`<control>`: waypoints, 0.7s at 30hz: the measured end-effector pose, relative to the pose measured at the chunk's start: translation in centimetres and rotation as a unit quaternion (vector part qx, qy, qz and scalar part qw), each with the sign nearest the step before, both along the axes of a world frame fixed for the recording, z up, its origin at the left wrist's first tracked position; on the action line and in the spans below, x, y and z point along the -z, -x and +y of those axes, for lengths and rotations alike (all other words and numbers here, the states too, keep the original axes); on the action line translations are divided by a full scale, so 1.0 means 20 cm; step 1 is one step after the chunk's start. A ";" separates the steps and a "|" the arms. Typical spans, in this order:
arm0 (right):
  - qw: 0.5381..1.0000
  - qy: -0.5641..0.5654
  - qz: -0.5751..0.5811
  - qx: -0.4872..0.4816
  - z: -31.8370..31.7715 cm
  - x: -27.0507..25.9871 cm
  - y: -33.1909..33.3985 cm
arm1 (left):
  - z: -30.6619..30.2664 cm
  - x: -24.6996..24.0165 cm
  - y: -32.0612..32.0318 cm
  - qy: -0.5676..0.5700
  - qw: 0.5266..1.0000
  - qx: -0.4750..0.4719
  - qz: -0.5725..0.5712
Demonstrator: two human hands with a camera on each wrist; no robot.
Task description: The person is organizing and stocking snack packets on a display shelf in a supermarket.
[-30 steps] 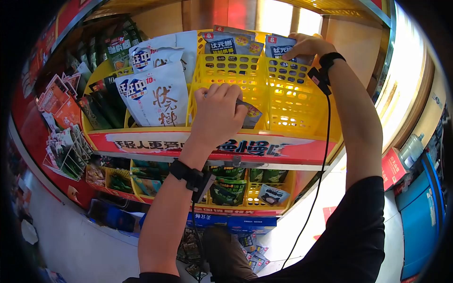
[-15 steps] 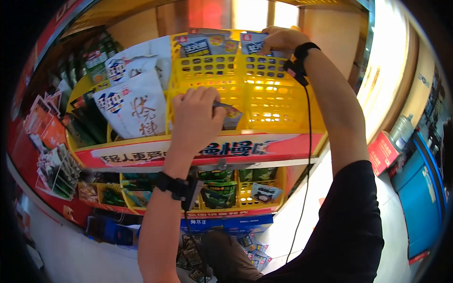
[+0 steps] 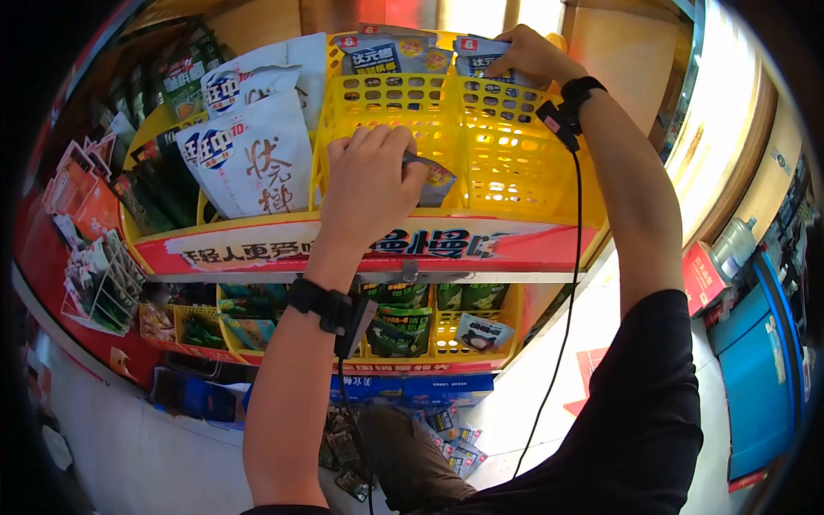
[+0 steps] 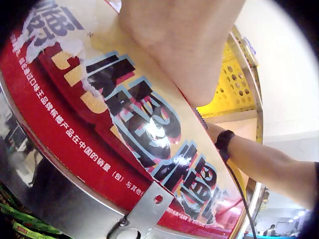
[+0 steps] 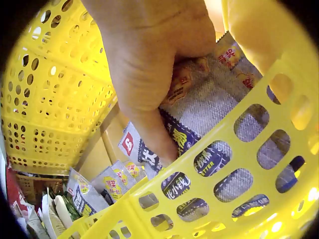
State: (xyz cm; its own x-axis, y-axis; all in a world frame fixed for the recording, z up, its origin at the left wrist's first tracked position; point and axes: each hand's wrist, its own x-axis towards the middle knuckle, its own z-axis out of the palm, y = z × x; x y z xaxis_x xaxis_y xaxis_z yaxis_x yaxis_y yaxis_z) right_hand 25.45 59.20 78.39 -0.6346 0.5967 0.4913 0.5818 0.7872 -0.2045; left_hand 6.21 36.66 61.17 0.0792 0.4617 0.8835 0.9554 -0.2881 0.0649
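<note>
In the head view my left hand (image 3: 373, 184) is in the front row of the yellow basket rack (image 3: 515, 193). It grips a grey snack packet (image 3: 436, 184), whose printed end sticks out past the thumb. The left wrist view shows only the heel of that hand and hides the packet. At the back right compartment, my right hand (image 3: 534, 58) pinches grey packets (image 3: 482, 60) at the top, thumb side in front. In the right wrist view its fingers reach down among the packets (image 5: 209, 99) behind the perforated yellow wall (image 5: 249, 159); the fingertips are hidden.
More grey packets (image 3: 382, 53) stand in the back middle compartment. White pouches (image 3: 249, 159) fill the left one. A red and white sign strip (image 3: 292, 251) edges the shelf; green bags (image 3: 399, 330) sit on the lower shelf. Loose packets (image 3: 455, 442) lie on the floor.
The head view has shifted slightly. Both hands remain at the same compartments, with the left still on its packet and the right still at the back packets.
</note>
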 end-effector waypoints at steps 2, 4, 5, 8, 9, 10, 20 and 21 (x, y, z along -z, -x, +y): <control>0.999 -0.018 0.023 -0.028 0.02 0.01 -0.01 | 0.00 0.00 0.00 0.000 1.000 -0.002 -0.001; 0.999 -0.039 0.023 -0.029 0.05 -0.05 -0.02 | 0.00 0.00 0.00 -0.008 1.000 -0.003 0.002; 0.998 -0.058 0.023 -0.024 0.07 -0.08 -0.03 | 0.00 0.00 0.01 -0.008 1.000 -0.009 0.004; 0.991 -0.089 0.094 0.014 -0.05 -0.20 -0.06 | 0.00 -0.01 0.01 0.005 1.000 0.004 -0.006; 0.986 -0.092 0.135 0.032 -0.14 -0.23 -0.08 | 0.01 0.00 0.01 -0.001 1.000 0.007 -0.006; 0.979 -0.096 0.177 -0.027 -0.23 -0.28 -0.10 | 0.00 0.00 0.01 -0.007 1.000 0.010 -0.007; 0.950 -0.197 0.243 -0.017 -0.81 -0.02 -0.35 | 0.01 -0.01 0.01 0.008 1.000 0.014 -0.018; 0.945 -0.158 0.284 0.035 -0.82 0.05 -0.41 | 0.01 0.00 0.02 0.004 1.000 0.012 -0.015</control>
State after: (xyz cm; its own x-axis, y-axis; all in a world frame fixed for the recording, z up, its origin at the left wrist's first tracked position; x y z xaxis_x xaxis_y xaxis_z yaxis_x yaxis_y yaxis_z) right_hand 33.57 42.75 77.47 -0.1797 0.3938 0.9014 0.5017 0.8249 -0.2604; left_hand 5.89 36.89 61.23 0.0642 0.4668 0.8821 0.9461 -0.3097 0.0950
